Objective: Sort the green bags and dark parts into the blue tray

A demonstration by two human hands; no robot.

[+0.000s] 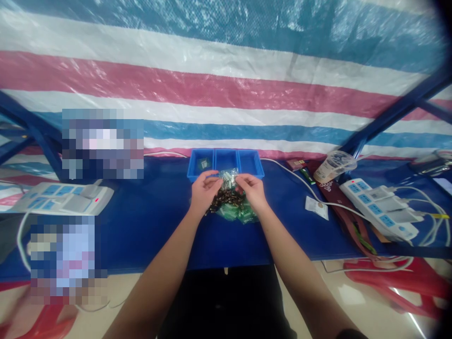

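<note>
Between my two hands is a small clear plastic bag (230,177) with light, shiny bits in or behind it. My left hand (205,192) pinches its left edge, and my right hand (252,189) grips the right edge. Right below lies a heap of small dark and brass-coloured parts (230,197), too small to name. Greenish plastic bags (231,213) lie at the near side of that heap. Just beyond my fingertips stands a blue tray (214,162) with three compartments; a small clear packet (204,164) rests in the left one.
Power strips stand left (81,200) and right (379,207) on the blue table (148,226). To the right are a plastic cup (334,165), a white packet (317,207), a brown strap (341,205) and a white cable (300,181). A striped sheet (226,84) hangs behind.
</note>
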